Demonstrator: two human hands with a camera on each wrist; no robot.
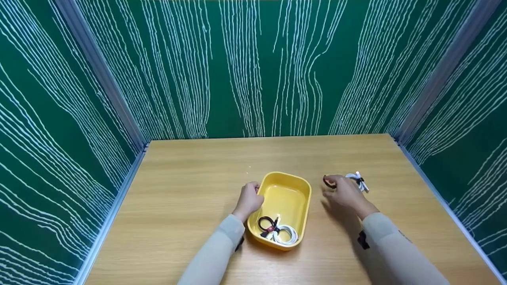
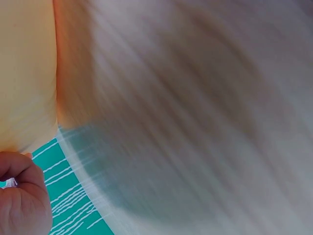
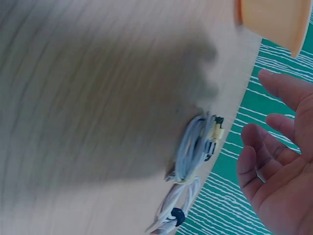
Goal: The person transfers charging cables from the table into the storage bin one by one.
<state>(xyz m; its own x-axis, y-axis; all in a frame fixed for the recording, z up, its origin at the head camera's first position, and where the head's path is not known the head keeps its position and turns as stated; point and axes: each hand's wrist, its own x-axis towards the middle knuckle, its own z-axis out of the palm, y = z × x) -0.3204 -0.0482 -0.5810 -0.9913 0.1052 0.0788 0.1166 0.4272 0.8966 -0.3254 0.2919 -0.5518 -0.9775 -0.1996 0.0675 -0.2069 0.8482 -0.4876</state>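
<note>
My left hand (image 1: 250, 199) grips the left rim of a yellow plastic bin (image 1: 307, 206). In the left wrist view, the curled fingers of that hand (image 2: 22, 196) appear beside the bin wall (image 2: 27, 73). Inside the bin's near end lie a coiled black cable (image 1: 265, 223) and a coiled white cable (image 1: 292, 235). My right hand (image 1: 346, 194) hovers right of the bin, its fingers loosely bent with nothing between them in the right wrist view. A dark loop (image 1: 328, 182) shows by its fingertips. Near it, a grey cable coil (image 3: 190, 149) and a white cable bundle (image 3: 177, 208) lie on the table.
The wooden tabletop (image 1: 178, 206) runs back to a green wall (image 1: 222, 79) with white wavy lines. Similar green panels stand on the left and right, with metal posts (image 1: 99, 71) at the corners.
</note>
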